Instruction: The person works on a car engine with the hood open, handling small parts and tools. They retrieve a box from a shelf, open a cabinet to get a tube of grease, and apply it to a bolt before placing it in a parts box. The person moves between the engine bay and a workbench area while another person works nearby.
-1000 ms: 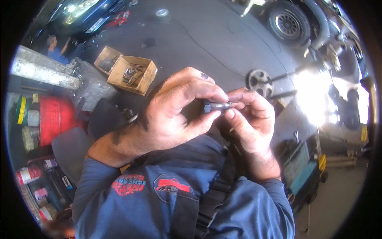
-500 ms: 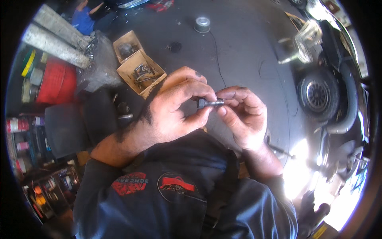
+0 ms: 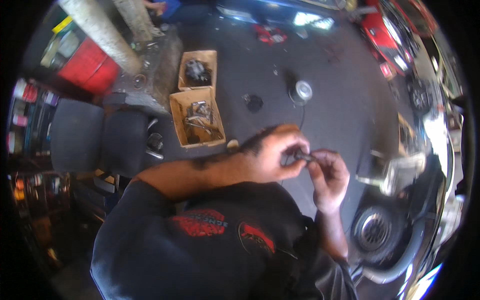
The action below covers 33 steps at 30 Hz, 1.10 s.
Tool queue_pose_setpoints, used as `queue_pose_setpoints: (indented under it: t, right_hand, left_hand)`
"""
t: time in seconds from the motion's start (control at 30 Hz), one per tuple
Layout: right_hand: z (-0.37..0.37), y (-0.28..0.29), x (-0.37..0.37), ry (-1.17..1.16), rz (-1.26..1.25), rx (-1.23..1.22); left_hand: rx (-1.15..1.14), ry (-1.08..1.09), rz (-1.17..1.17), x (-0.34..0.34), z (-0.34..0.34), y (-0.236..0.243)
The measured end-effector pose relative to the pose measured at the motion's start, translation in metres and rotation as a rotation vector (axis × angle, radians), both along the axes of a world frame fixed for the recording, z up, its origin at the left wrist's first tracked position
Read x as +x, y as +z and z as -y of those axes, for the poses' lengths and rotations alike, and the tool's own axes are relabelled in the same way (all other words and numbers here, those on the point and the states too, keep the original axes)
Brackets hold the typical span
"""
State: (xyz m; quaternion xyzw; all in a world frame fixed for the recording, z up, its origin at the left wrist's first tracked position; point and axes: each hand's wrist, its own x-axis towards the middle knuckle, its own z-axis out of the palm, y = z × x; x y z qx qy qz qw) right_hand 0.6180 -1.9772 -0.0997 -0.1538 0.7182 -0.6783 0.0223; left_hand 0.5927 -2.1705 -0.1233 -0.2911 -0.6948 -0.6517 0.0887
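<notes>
Your fingers hide much of the blurred bolt between your left hand and right hand. At the top edge, another person is cropped to a bare arm and blue clothing. Metal pieces in the nearer box are too small to identify.

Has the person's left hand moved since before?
Yes, rightward in view: against the cardboard box of tools, whose right side it nearly met earlier, the left hand now shows a wider gap. The view itself shifted too.
</notes>
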Motion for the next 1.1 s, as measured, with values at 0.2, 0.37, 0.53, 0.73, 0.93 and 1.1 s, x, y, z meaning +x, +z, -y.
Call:
queue_pose_setpoints:
  t: [0.2, 0.37, 0.53, 0.73, 0.93, 1.1]
  right_hand:
    - [0.019, -0.055, -0.123, 0.142, 0.205, 0.06]
    - [0.016, -0.116, -0.225, 0.158, 0.444, 0.193]
    - [-0.009, -0.156, -0.33, 0.202, 0.44, 0.183]
    - [-0.032, -0.19, -0.475, 0.4, 0.239, 0.368]
    - [-0.029, -0.174, -0.596, 0.663, 0.138, 0.777]
    - [0.123, -0.15, -0.632, 0.866, -0.004, 0.674]
  left_hand:
    - [-0.204, 0.135, 0.203, -0.087, 0.029, -0.05]
    - [-0.222, 0.404, 0.491, -0.131, 0.056, -0.109]
    - [-0.021, 0.55, 0.891, -0.187, 0.082, -0.147]
    - [0.024, 0.802, 0.987, -0.267, 0.097, -0.156]
    - [0.305, 1.141, 0.83, -0.3, 0.116, -0.146]
    - [0.598, 1.284, 0.71, -0.316, 0.163, -0.15]
